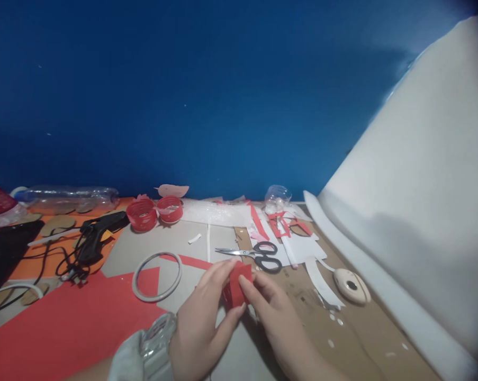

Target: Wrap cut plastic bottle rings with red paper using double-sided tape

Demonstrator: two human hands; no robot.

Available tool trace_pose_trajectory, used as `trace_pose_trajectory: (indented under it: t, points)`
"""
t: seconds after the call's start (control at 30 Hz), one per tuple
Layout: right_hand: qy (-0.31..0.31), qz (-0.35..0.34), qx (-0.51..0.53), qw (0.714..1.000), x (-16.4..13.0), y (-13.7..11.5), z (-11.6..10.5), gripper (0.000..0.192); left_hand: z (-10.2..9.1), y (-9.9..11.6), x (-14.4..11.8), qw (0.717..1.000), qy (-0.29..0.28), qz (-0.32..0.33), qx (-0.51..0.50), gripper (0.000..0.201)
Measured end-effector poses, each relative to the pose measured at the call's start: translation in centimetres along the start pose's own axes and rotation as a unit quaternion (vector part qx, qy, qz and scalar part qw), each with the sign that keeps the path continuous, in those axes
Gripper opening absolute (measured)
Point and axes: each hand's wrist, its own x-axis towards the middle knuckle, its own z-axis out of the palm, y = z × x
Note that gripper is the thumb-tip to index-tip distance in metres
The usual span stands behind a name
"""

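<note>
A small piece of red paper point(235, 288) is held between my two hands, low in the middle of the head view. My left hand point(207, 312) has its fingers behind the paper and its thumb at the lower edge. From the other side, my right hand point(268, 309) pinches it with the thumb on its face. Just beyond my fingertips lie scissors point(258, 254) with black handles, their blades pointing left. To the left of my hands rests a ring-shaped roll of tape point(136, 283), partly over a large red sheet point(80, 323).
A black glue gun point(93, 241) with its cord lies at left. Behind stand two red ring-shaped pieces point(142, 214). A clear plastic bottle point(70, 197) lies farther back. Paper scraps and a cream rounded device point(350, 286) are at right, beside a large white sheet point(417, 211).
</note>
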Motion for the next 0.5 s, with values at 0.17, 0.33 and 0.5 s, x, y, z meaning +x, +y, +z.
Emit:
trace_pose_trajectory:
  t: [0.17,0.33,0.5]
  points:
    - [-0.016,-0.017,0.000,1.000,-0.08,0.16,-0.20,0.024,0.32,-0.37,-0.21,1.000,0.017,0.009,0.017,0.067]
    - [-0.032,-0.025,0.003,0.999,0.02,0.39,-0.35,0.022,0.28,-0.48,-0.18,0.999,0.024,0.026,0.011,0.071]
    - [-0.021,-0.017,-0.012,1.000,-0.02,0.24,-0.38,0.024,0.28,-0.50,-0.06,1.000,0.023,0.014,-0.003,0.076]
